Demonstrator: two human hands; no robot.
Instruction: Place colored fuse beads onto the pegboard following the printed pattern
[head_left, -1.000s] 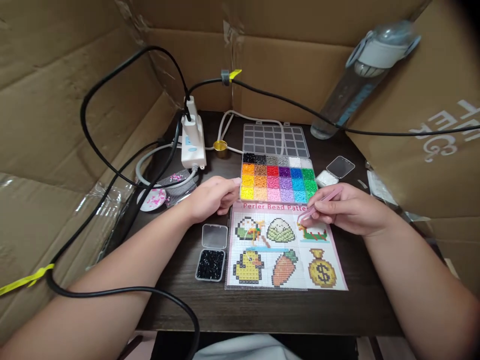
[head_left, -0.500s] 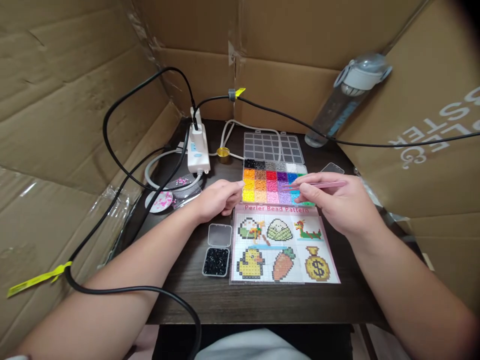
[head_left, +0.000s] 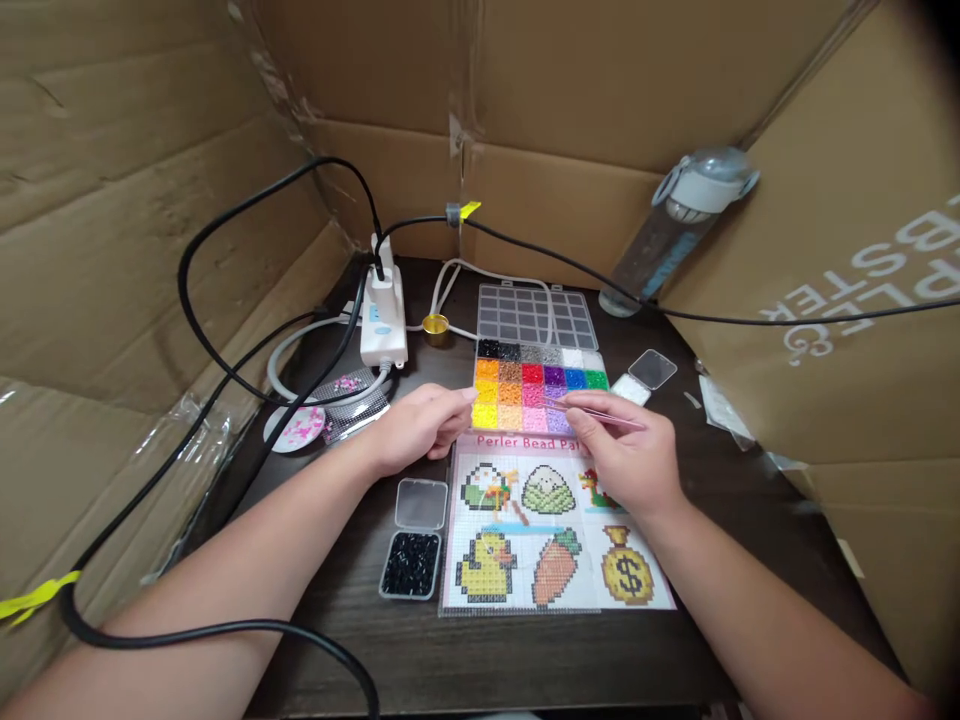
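"What is held by the right hand (head_left: 630, 455)?"

"Pink tweezers (head_left: 626, 421), pointed over the bead organizer (head_left: 538, 346), which is set beyond the pattern sheet (head_left: 628, 568)."

"And the left hand (head_left: 421, 425)?"

"Curled at the organizer's left edge; whether that is gripped cannot be told."

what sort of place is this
Probably a makeshift craft nook, judging by the cardboard walls, colour-sorted beads and printed bead-pattern sheet.
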